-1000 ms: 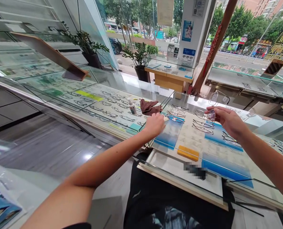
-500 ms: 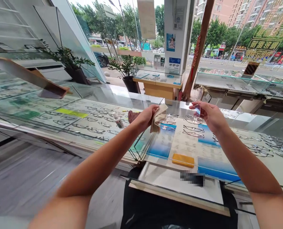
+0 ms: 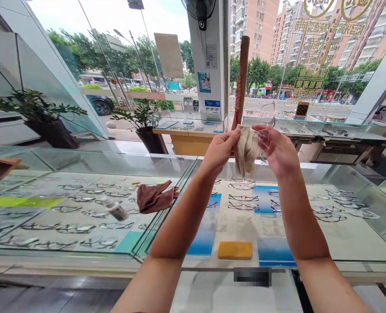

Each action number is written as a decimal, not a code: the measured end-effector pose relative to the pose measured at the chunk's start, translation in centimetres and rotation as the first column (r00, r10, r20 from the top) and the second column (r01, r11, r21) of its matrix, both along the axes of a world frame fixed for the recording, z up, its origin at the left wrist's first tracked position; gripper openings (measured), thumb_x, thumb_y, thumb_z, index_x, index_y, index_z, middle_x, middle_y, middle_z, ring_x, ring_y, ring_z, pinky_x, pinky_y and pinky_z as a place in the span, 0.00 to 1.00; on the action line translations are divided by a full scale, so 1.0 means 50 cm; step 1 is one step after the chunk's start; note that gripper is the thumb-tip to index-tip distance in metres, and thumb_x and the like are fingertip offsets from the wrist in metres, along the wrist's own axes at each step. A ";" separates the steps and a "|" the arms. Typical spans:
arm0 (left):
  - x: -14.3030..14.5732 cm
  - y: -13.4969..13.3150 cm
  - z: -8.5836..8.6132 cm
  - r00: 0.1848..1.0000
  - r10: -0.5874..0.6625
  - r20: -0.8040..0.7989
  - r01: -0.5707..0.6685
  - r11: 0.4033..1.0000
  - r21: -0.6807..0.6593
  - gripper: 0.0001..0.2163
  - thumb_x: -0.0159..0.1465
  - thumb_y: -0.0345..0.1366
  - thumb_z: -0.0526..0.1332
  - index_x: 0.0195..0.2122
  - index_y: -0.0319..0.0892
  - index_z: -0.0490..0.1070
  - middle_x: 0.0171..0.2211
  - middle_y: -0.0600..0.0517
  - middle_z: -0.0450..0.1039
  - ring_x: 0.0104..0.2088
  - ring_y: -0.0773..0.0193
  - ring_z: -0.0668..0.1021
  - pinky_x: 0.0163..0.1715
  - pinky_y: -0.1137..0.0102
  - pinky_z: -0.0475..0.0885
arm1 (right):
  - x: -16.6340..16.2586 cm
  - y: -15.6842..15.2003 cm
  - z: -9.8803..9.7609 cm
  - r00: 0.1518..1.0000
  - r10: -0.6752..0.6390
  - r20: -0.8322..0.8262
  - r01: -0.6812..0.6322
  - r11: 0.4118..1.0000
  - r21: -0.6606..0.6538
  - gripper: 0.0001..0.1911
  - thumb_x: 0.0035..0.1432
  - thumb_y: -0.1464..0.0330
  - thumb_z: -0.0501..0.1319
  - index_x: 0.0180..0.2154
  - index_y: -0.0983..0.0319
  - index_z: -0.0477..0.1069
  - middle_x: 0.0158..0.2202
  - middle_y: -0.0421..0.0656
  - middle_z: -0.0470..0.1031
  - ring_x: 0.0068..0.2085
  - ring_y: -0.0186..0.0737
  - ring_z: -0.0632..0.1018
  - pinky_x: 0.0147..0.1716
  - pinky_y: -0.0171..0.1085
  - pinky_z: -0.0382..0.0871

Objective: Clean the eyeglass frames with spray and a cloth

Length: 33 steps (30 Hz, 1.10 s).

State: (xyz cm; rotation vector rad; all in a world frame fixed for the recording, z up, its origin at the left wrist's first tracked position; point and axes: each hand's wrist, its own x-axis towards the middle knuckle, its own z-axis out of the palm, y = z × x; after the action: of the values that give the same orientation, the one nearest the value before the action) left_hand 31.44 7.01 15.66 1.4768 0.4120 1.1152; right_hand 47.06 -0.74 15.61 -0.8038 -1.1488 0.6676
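Head view: the left hand (image 3: 221, 150) pinches a pale cloth (image 3: 244, 150) and the right hand (image 3: 280, 150) grasps glasses (image 3: 263, 138), both raised over the counter (image 3: 352, 237). Whether the pale cloth touches the glasses is unclear. Left of the hands, a brown cloth (image 3: 155, 198) lies near a bottle (image 3: 116, 210).

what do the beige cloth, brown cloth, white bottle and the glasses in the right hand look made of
Beige cloth: soft matt fabric, going by its loose folds; fibre unclear.
Brown cloth: matt fabric too, limp and crumpled.
White bottle: probably plastic, from its opaque look.
Glasses: clear lenses, since the background shows through; glass or plastic is unclear, as is the thin rim's material.
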 end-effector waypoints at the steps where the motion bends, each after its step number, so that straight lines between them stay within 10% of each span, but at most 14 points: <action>1: 0.003 -0.001 -0.005 1.000 -0.028 0.000 0.028 1.000 0.004 0.21 0.62 0.54 0.71 0.27 0.40 0.74 0.21 0.57 0.67 0.21 0.74 0.67 0.24 0.75 0.65 | 0.000 0.001 -0.003 1.000 0.009 -0.007 -0.009 1.000 -0.006 0.18 0.62 0.47 0.65 0.40 0.53 0.82 0.51 0.42 0.84 0.53 0.42 0.82 0.50 0.43 0.77; 13: -0.027 0.011 -0.022 0.977 -0.208 -0.042 0.208 0.978 0.002 0.21 0.65 0.55 0.69 0.33 0.39 0.78 0.26 0.53 0.74 0.28 0.69 0.75 0.32 0.72 0.73 | -0.005 0.011 -0.027 0.997 0.057 -0.048 -0.057 0.998 -0.010 0.11 0.63 0.54 0.67 0.38 0.52 0.84 0.46 0.40 0.85 0.48 0.41 0.82 0.52 0.42 0.76; 21: -0.024 -0.007 -0.023 0.966 -0.239 -0.098 0.243 0.970 0.023 0.24 0.60 0.58 0.72 0.31 0.39 0.78 0.25 0.54 0.74 0.26 0.70 0.72 0.28 0.74 0.69 | -0.016 0.021 -0.042 0.997 0.030 0.075 -0.027 0.999 -0.043 0.22 0.60 0.45 0.67 0.44 0.53 0.84 0.36 0.40 0.82 0.34 0.38 0.77 0.36 0.41 0.75; 33: -0.017 -0.019 -0.027 0.956 -0.285 -0.066 0.282 0.958 -0.054 0.24 0.49 0.49 0.82 0.39 0.39 0.81 0.33 0.52 0.80 0.32 0.68 0.79 0.36 0.72 0.74 | -0.041 0.028 -0.045 0.993 0.118 0.000 -0.118 0.992 -0.038 0.23 0.58 0.44 0.68 0.43 0.54 0.84 0.46 0.42 0.85 0.48 0.43 0.83 0.52 0.44 0.79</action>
State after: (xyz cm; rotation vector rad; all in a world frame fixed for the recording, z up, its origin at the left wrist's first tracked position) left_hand 30.59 6.05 14.31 1.4879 0.2624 0.8209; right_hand 45.02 0.67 13.33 -0.7732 -1.1958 0.7882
